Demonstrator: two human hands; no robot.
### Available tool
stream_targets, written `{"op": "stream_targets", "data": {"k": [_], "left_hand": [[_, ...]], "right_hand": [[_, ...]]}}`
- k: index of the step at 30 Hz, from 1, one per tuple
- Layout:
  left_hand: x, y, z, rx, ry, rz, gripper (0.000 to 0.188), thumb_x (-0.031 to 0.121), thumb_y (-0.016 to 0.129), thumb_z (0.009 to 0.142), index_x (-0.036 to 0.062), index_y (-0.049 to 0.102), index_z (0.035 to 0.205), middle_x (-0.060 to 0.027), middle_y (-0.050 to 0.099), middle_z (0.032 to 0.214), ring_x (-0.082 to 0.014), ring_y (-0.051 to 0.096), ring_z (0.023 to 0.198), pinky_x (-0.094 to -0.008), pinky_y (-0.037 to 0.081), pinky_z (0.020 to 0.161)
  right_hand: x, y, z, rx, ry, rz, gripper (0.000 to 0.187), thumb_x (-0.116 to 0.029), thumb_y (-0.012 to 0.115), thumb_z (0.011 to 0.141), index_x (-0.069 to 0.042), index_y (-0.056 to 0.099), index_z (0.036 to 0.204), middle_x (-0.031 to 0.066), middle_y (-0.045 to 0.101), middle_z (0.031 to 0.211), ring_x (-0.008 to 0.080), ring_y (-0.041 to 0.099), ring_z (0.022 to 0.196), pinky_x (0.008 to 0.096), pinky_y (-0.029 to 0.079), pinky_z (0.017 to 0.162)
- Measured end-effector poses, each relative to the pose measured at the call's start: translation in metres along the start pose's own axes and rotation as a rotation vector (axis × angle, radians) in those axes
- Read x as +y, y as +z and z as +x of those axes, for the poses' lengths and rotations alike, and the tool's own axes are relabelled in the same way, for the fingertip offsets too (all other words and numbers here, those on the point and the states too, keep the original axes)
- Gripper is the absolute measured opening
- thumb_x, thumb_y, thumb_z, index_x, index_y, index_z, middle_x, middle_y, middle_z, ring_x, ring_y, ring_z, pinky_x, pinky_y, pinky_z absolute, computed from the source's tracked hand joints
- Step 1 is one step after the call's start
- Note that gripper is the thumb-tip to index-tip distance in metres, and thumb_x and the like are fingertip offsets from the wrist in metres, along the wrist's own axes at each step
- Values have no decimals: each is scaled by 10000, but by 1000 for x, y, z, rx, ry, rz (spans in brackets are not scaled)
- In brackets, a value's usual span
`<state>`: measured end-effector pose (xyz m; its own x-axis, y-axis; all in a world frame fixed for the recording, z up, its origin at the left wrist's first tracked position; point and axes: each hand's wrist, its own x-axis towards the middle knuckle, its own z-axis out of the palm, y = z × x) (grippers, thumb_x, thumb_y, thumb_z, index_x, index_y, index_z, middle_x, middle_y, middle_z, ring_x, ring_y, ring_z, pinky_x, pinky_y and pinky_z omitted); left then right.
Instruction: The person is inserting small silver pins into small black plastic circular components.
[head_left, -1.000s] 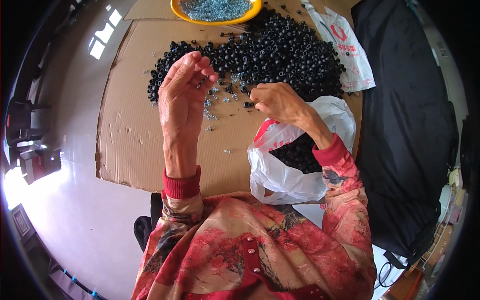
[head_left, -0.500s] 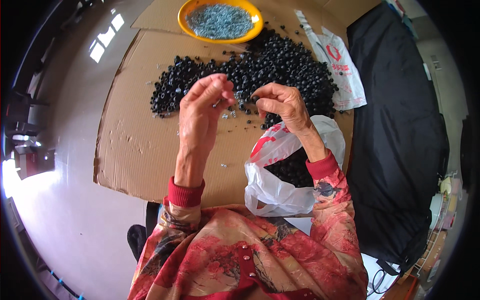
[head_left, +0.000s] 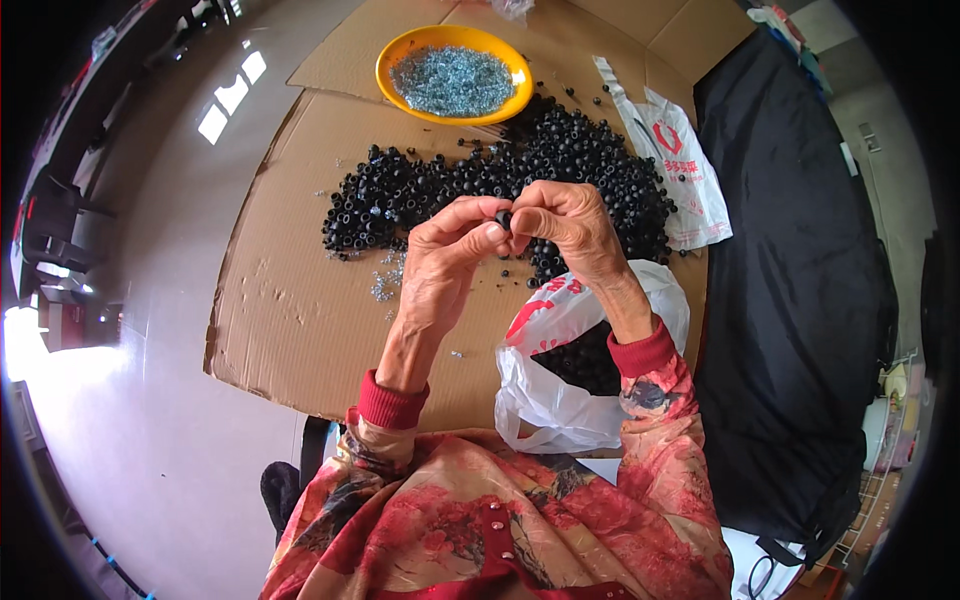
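Evidently, one slip of our fingers could lose us the small black piece [head_left: 503,218] above the pile of black pieces [head_left: 570,155].
Our left hand [head_left: 445,255] pinches it between thumb and fingertips, and our right hand [head_left: 572,225] pinches it from the other side, over the pile's near edge; whether anything tinier sits between the fingertips, we cannot tell. If we squeeze unevenly, the rounded piece could, we judge, pop out and vanish among its lookalikes in the pile. The red right cuff [head_left: 642,348], passing over the open white bag [head_left: 535,425] on the pile's near side, might snag its rim and spill it. The loose clear bits [head_left: 388,278] by the pile's near left edge could scatter if our left wrist brushed them.
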<state>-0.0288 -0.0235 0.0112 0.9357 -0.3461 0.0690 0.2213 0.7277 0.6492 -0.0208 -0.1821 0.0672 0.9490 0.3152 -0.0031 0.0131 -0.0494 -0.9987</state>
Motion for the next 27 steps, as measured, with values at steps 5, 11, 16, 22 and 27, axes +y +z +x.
{"op": "stream_targets", "data": {"k": [5, 11, 16, 22, 27], "left_hand": [[-1, -7, 4, 10, -144, -403, 185, 69, 607, 820, -1, 591, 991, -61, 614, 895, -141, 579, 810, -294, 483, 759], [6, -17, 9, -7, -68, -289, 185, 24, 565, 831, -6, 581, 1013, -66, 619, 938, -163, 602, 829, -321, 495, 756], [17, -14, 9, -17, -61, -321, 182, 66, 546, 851, -24, 576, 1007, -106, 618, 923, -182, 600, 776, -327, 500, 729], [19, -38, 8, -39, 31, -245, 208, 142, 531, 858, 8, 543, 1016, -65, 588, 902, -159, 550, 806, -364, 467, 802], [18, -43, 12, -2, 37, -295, 163, 145, 522, 865, 24, 556, 968, -71, 592, 913, -157, 545, 816, -354, 459, 801]], "right_hand": [[-11, 10, -1, 153, -254, -314, 222, -179, 711, 743, -22, 625, 874, 36, 620, 703, 71, 549, 592, 214, 426, 509], [-32, 16, 19, -95, -642, -919, 229, -59, 672, 705, -68, 639, 931, 55, 576, 684, 206, 562, 623, 303, 449, 571], [-21, 20, 32, -127, -636, -776, 206, -14, 643, 733, -65, 636, 932, 51, 611, 729, 164, 589, 618, 266, 466, 572], [-4, 14, 34, 43, -321, -633, 153, -64, 639, 725, -53, 611, 875, 74, 590, 679, 193, 582, 587, 298, 470, 554], [72, -8, 13, -137, -281, -856, 67, -56, 596, 733, -28, 568, 787, 74, 563, 657, 206, 564, 580, 309, 459, 549]]}}
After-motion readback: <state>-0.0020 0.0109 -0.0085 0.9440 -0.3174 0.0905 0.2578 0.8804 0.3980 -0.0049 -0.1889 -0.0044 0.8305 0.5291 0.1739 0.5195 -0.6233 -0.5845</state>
